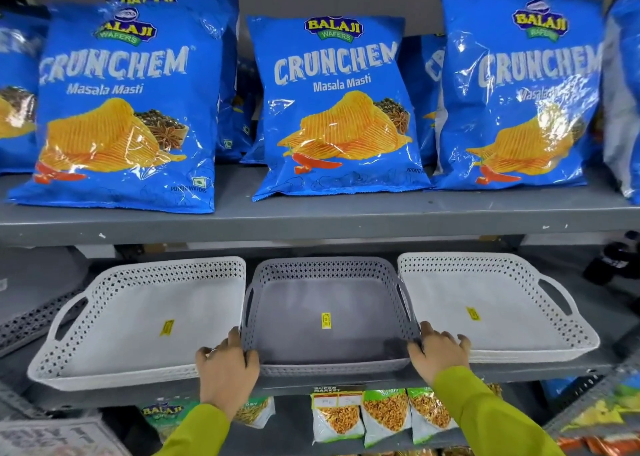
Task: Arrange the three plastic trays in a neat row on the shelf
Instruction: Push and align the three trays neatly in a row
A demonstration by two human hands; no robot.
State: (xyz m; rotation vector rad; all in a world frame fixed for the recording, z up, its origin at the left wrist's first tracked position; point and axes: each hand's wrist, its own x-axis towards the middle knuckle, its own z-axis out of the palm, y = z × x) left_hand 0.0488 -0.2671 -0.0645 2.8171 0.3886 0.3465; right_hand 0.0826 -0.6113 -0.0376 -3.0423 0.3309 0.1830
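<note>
Three perforated plastic trays stand side by side on the middle shelf [311, 388]. A white tray [114, 279] is on the left, a grey tray [325, 268] in the middle, and another white tray [502, 265] on the right. Each has a small yellow sticker inside. My left hand [227, 369] grips the grey tray's front left corner, fingers over the rim. My right hand [438, 350] holds its front right corner, fingers lying across the gap to the right white tray. Both sleeves are lime green.
Large blue Crunchem chip bags [332, 109] fill the shelf above. A dark bottle [613, 261] stands at the right end of the tray shelf. Small snack packets [384, 417] hang on the shelf below. The left white tray's front edge overhangs the shelf lip.
</note>
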